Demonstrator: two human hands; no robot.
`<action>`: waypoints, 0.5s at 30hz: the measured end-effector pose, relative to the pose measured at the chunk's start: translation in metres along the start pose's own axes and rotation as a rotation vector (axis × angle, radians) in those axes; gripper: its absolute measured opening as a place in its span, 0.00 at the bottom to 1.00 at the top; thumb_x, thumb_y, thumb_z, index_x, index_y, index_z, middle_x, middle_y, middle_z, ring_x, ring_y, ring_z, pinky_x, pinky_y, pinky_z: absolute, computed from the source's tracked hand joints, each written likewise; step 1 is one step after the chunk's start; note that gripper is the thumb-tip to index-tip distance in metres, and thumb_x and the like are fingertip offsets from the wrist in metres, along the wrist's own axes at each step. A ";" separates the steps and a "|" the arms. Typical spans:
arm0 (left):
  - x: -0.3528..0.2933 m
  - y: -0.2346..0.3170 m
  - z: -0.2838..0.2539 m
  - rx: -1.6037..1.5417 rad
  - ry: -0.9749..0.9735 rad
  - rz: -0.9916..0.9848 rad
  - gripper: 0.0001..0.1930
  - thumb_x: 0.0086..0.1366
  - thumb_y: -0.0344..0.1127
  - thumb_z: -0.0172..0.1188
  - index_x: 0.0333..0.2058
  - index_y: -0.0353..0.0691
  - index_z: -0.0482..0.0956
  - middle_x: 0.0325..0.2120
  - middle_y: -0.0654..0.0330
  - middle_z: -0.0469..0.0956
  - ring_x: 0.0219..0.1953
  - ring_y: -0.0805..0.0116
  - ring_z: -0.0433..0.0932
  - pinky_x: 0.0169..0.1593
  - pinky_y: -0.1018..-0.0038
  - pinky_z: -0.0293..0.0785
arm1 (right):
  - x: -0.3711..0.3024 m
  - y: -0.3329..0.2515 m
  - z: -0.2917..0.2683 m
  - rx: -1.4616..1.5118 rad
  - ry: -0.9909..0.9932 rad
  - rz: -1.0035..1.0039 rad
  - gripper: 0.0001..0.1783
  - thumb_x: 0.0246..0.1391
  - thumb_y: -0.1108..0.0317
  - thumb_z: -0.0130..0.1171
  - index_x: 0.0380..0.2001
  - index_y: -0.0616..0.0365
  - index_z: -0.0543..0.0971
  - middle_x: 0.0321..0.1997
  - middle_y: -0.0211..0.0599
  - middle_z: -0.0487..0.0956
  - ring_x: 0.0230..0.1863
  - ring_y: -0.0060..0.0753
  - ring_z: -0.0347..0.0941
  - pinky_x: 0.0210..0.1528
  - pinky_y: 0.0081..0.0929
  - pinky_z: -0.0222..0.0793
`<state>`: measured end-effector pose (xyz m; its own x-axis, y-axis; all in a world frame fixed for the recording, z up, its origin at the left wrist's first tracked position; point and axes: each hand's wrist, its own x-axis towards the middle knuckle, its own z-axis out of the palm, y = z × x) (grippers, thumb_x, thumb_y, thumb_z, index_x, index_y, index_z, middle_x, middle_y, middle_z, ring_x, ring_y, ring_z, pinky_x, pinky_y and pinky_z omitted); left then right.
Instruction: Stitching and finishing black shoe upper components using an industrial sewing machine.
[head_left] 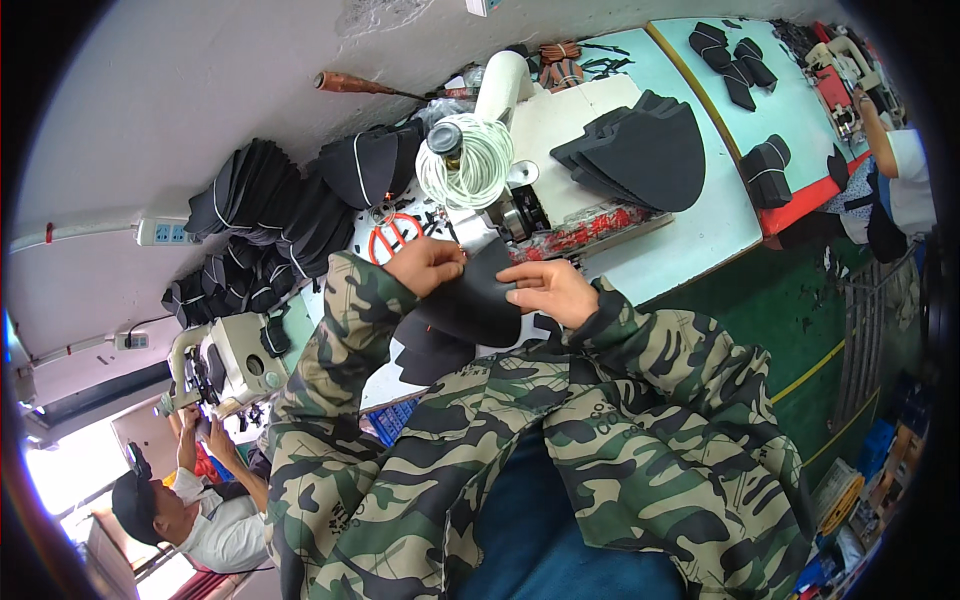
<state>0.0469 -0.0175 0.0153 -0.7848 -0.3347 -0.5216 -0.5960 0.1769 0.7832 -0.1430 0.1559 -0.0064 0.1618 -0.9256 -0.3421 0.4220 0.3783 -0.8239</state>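
A curved black sheet piece (482, 305), like a fabric or foam panel, lies between my hands at the near side of a sewing machine (562, 150). My left hand (425, 265) is closed, its thumb and fingers pinching the piece's left edge. My right hand (552, 290) has its fingers stretched out, with the fingertips and thumb on the piece's right side. The machine's needle area is partly hidden behind the piece. More black pieces (430, 358) lie lower left, partly under it. A fanned stack of black panels (645, 150) rests on the machine's bed.
A coil of white cord (465, 165) hangs around a post on the machine. Orange-handled scissors (393, 238) lie left of it. Tied black bundles (255, 195) are piled against the wall. One co-worker (195, 510) sits at a machine at left, another (905, 170) at far right.
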 end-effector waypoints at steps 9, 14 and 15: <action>0.024 0.013 -0.004 0.088 0.190 -0.044 0.07 0.59 0.30 0.55 0.30 0.32 0.77 0.21 0.63 0.74 0.25 0.74 0.71 0.32 0.75 0.67 | 0.015 0.004 0.008 0.259 0.050 0.012 0.24 0.51 0.71 0.59 0.52 0.65 0.69 0.42 0.38 0.77 0.39 0.24 0.74 0.40 0.22 0.73; 0.030 0.056 0.032 0.483 0.515 0.040 0.10 0.54 0.38 0.57 0.33 0.40 0.80 0.26 0.50 0.78 0.30 0.51 0.77 0.35 0.62 0.71 | -0.005 -0.023 -0.036 -0.113 0.039 -0.069 0.16 0.52 0.72 0.58 0.45 0.65 0.76 0.38 0.33 0.78 0.36 0.21 0.73 0.42 0.19 0.68; 0.029 0.057 0.037 0.487 0.554 0.004 0.11 0.54 0.38 0.57 0.33 0.39 0.80 0.26 0.49 0.78 0.30 0.51 0.77 0.35 0.63 0.72 | -0.004 -0.034 -0.046 -0.193 0.038 -0.090 0.16 0.50 0.70 0.59 0.43 0.63 0.77 0.36 0.35 0.80 0.36 0.20 0.73 0.42 0.19 0.67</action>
<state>-0.0157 0.0169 0.0324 -0.6632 -0.7288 -0.1705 -0.7022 0.5271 0.4786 -0.1994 0.1474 0.0022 0.0958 -0.9561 -0.2768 0.2544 0.2924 -0.9218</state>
